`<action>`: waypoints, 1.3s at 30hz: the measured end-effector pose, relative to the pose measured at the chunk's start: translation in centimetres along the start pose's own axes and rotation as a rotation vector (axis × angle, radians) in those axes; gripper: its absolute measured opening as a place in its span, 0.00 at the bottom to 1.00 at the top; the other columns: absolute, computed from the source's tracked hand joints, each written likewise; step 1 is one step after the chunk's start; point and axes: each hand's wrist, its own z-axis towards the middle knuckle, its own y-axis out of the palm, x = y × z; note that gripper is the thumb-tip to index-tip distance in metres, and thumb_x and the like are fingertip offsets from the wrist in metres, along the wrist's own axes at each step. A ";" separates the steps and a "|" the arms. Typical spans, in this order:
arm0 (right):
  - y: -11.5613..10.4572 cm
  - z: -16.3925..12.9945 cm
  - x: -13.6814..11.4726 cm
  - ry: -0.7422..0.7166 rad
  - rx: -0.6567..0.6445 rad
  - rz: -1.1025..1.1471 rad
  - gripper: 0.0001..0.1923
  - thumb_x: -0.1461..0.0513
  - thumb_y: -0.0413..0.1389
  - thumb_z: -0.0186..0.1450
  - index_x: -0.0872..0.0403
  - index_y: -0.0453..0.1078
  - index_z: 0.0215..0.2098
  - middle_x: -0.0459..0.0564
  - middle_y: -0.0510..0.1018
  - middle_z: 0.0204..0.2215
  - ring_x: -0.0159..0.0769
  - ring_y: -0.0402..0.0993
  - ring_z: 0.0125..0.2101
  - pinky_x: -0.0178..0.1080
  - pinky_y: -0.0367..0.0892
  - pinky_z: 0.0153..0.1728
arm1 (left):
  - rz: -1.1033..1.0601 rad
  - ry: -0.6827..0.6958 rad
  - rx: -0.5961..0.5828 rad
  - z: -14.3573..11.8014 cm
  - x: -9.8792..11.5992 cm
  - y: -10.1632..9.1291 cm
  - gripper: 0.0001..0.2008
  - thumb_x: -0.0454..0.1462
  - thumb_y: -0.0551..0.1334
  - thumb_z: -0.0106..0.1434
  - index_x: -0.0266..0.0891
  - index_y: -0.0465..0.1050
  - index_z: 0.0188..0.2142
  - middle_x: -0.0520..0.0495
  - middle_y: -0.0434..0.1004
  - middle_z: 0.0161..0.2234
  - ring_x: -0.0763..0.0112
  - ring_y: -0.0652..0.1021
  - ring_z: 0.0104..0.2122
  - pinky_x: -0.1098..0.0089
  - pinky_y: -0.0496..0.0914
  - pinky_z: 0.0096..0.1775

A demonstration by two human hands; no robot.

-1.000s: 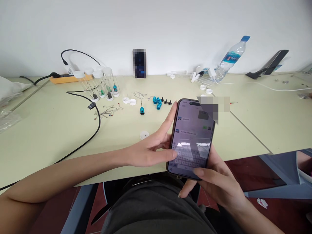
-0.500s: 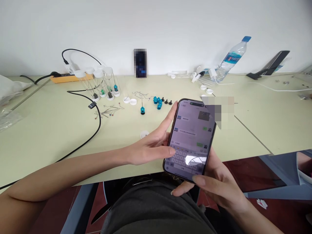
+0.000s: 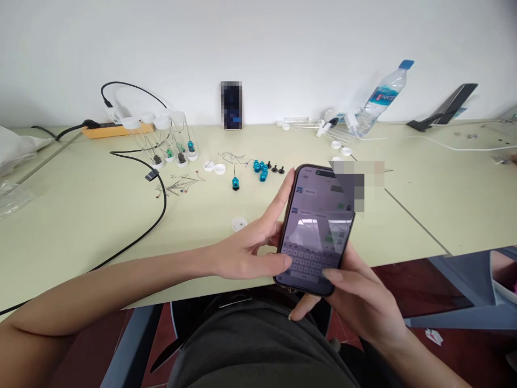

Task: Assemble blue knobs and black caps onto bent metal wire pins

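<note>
Fingers of both the left hand point(image 3: 246, 253) and the right hand point(image 3: 363, 302) stay wrapped around a smartphone point(image 3: 317, 229) above the worktop point(image 3: 81, 215) edge, thumbs on its keyboard, the handset tilted slightly upright since a moment earlier.

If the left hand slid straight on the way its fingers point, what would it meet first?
The left hand points right and slightly away, fingers already wrapped on the phone, so the phone is met at once. Past it lies bare table; depth there is unclear.
</note>
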 end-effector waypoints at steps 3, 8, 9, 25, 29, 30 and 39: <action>-0.1 0.1 0.2 -0.012 -0.018 0.000 0.41 0.66 0.55 0.64 0.36 0.42 0.68 0.52 0.68 0.58 0.41 0.78 0.38 0.51 0.78 0.35 | 0.000 -0.024 0.093 -0.1 -0.1 0.1 0.47 0.40 0.59 0.67 0.54 0.18 0.67 0.43 0.73 0.51 0.61 0.75 0.47 0.55 0.67 0.51; -0.3 0.2 0.7 -0.009 -0.070 0.018 0.41 0.68 0.54 0.64 0.36 0.41 0.68 0.53 0.63 0.61 0.47 0.73 0.49 0.50 0.79 0.33 | -0.010 -0.054 0.266 0.0 -0.3 0.1 0.44 0.39 0.61 0.65 0.58 0.30 0.68 0.48 0.77 0.43 0.63 0.77 0.42 0.58 0.70 0.49; -0.3 0.2 0.7 0.000 -0.075 0.018 0.42 0.69 0.53 0.64 0.36 0.41 0.68 0.53 0.63 0.61 0.47 0.73 0.49 0.51 0.79 0.34 | -0.006 -0.056 0.280 0.0 -0.3 0.1 0.44 0.39 0.62 0.64 0.58 0.31 0.67 0.48 0.78 0.41 0.63 0.78 0.42 0.58 0.71 0.48; 0.3 0.1 0.4 0.056 -0.199 0.097 0.51 0.69 0.54 0.59 0.34 0.30 0.69 0.50 0.61 0.64 0.53 0.66 0.58 0.57 0.75 0.43 | 0.052 -0.017 0.472 0.3 0.0 -0.1 0.29 0.49 0.59 0.65 0.53 0.56 0.63 0.45 0.75 0.40 0.54 0.75 0.45 0.57 0.73 0.42; 0.7 0.0 0.0 0.125 -0.206 0.048 0.52 0.66 0.57 0.61 0.33 0.27 0.69 0.51 0.60 0.64 0.51 0.65 0.59 0.57 0.72 0.47 | 0.083 -0.013 0.501 0.3 0.0 -0.2 0.28 0.49 0.59 0.64 0.53 0.58 0.63 0.44 0.75 0.46 0.50 0.72 0.51 0.56 0.73 0.44; 0.7 0.0 -0.1 0.133 -0.209 0.029 0.52 0.65 0.57 0.61 0.33 0.26 0.69 0.52 0.59 0.65 0.51 0.65 0.59 0.57 0.72 0.48 | 0.084 -0.016 0.499 0.3 0.0 -0.2 0.28 0.49 0.59 0.65 0.53 0.58 0.63 0.44 0.75 0.46 0.50 0.72 0.52 0.56 0.73 0.44; 0.2 0.0 0.2 0.115 -0.211 -0.009 0.51 0.63 0.58 0.63 0.33 0.26 0.68 0.53 0.51 0.67 0.52 0.65 0.58 0.59 0.72 0.47 | 0.026 -0.088 0.407 0.2 -0.1 -0.1 0.30 0.48 0.56 0.67 0.54 0.47 0.66 0.48 0.76 0.36 0.59 0.77 0.39 0.59 0.73 0.38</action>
